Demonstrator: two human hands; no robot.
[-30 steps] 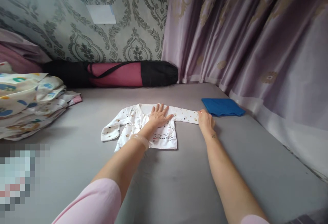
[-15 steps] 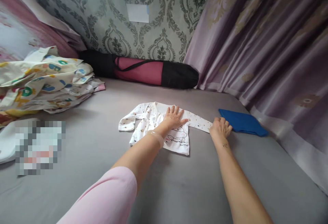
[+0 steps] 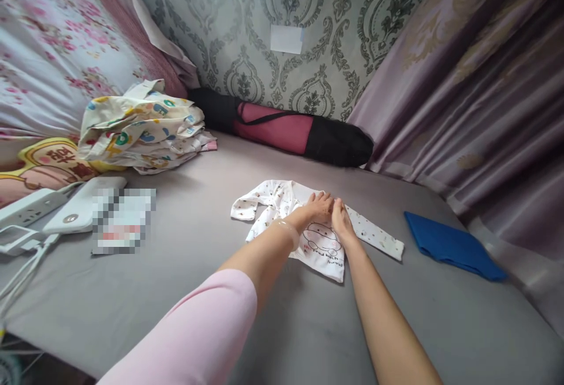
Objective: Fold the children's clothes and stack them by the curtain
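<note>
Shirt (image 3: 324, 241): we see it spread on the grey sheet (image 3: 282, 338), printed front up, in the middle of our view; one sleeve (image 3: 376, 235) runs straight out to our right, the other lies bent on our left.
Left hand (image 3: 321, 205): we rest it flat on the upper part of the shirt, grip released, fingers stretched forward.
Right hand (image 3: 342, 219): we have it edge-on right beside the left, where the straight sleeve meets the body; we cannot tell whether its grip grasps any fabric.
Blue cloth (image 3: 453, 247): it lies folded on the sheet, just past that sleeve's cuff, not touching it.
Clothes pile (image 3: 141, 129): we see it heaped at the left, near a long black-and-pink bag (image 3: 275, 132).
Power strip (image 3: 30, 206): it sits at our far left.
</note>
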